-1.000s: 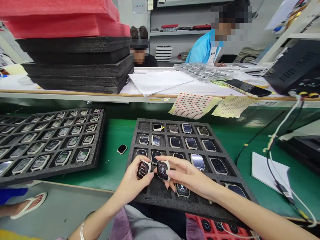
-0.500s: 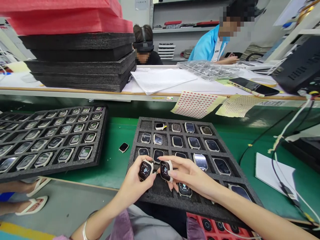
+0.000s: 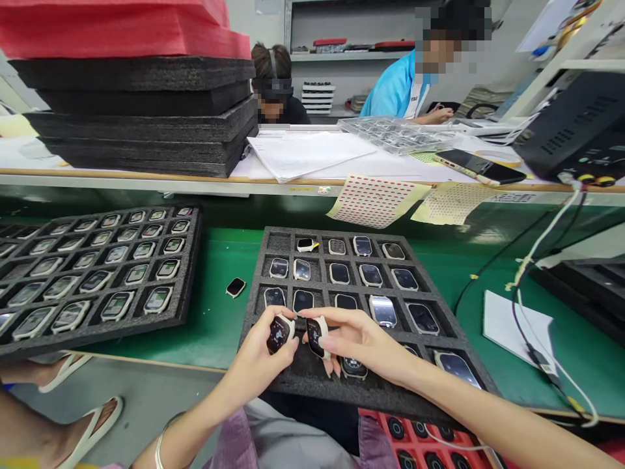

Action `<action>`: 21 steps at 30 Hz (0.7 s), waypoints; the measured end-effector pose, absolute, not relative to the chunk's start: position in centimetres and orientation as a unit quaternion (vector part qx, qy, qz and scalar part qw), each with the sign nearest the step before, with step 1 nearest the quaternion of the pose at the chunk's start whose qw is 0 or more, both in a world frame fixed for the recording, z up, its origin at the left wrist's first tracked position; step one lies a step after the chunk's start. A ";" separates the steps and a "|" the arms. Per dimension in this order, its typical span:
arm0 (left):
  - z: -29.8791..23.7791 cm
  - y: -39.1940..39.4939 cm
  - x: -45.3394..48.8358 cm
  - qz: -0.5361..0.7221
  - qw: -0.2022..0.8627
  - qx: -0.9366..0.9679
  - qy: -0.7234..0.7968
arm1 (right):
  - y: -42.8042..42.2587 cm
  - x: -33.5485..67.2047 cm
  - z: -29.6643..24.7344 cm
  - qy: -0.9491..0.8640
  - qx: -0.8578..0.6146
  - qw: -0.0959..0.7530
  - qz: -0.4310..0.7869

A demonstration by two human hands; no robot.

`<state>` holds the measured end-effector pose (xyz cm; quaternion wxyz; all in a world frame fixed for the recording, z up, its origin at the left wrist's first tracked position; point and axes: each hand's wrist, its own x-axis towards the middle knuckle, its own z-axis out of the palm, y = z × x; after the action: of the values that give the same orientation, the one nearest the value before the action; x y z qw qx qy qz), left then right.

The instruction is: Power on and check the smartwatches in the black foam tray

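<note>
Right-hand watch (image 3: 315, 336) has tilted; hands (image 3: 261, 343) (image 3: 361, 337) each grip one (above the foam tray (image 3: 305, 383)).

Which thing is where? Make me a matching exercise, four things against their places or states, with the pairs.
1. Left hand
2. Lone watch
3. Phone
4. Red-dotted sheet

A. lying on the green worktop between two foam trays
B. hanging over the upper shelf's front edge
C. gripping a watch
D. lying on the upper shelf

Pairs: 1-C, 2-A, 3-D, 4-B

Phone (image 3: 481, 167) — face up, dotted sheet (image 3: 378, 200), white papers (image 3: 310, 155)
</note>
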<state>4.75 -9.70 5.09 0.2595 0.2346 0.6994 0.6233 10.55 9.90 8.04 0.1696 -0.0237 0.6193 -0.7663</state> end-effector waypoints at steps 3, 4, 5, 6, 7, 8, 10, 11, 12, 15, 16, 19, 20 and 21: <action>5.2 -9.6 4.8 0.628 0.267 0.233 0.693 | 9.9 10.7 8.0 0.622 -0.022 0.170 -0.764; 5.2 -9.6 4.8 0.627 0.272 0.234 0.691 | 9.9 10.7 8.0 0.623 -0.019 0.172 -0.763; 5.3 -9.6 4.8 0.626 0.275 0.236 0.691 | 9.9 10.7 8.0 0.625 -0.017 0.174 -0.761; 5.3 -9.7 4.8 0.626 0.274 0.237 0.690 | 9.9 10.7 8.0 0.626 -0.017 0.176 -0.760; 5.4 -9.7 4.8 0.629 0.269 0.236 0.691 | 9.9 10.7 7.9 0.626 -0.018 0.177 -0.759; 5.4 -9.7 4.9 0.632 0.262 0.232 0.691 | 9.9 10.7 7.9 0.626 -0.021 0.177 -0.759; 5.4 -9.8 5.0 0.635 0.258 0.232 0.690 | 10.0 10.7 7.8 0.626 -0.025 0.178 -0.759; 5.5 -9.8 5.0 0.635 0.261 0.237 0.688 | 10.0 10.8 7.8 0.626 -0.025 0.180 -0.758; 5.5 -9.8 5.0 0.633 0.263 0.243 0.686 | 10.0 10.8 7.8 0.626 -0.024 0.181 -0.758; 5.6 -9.8 5.0 0.633 0.258 0.250 0.686 | 10.1 10.9 7.8 0.624 -0.029 0.178 -0.760; 5.6 -9.8 5.0 0.635 0.253 0.249 0.687 | 10.1 10.9 7.8 0.624 -0.031 0.175 -0.761; 5.6 -9.8 5.0 0.636 0.250 0.250 0.686 | 10.0 11.0 7.9 0.628 -0.030 0.175 -0.758; 5.6 -9.9 5.0 0.636 0.249 0.250 0.687 | 10.0 11.0 7.9 0.629 -0.028 0.175 -0.757; 5.6 -9.9 5.0 0.635 0.244 0.249 0.689 | 10.0 11.0 8.0 0.631 -0.027 0.175 -0.756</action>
<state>5.02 -9.89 5.57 0.2441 0.2489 0.6893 0.6351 10.98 9.97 7.97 0.1746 -0.0270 0.6306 -0.7557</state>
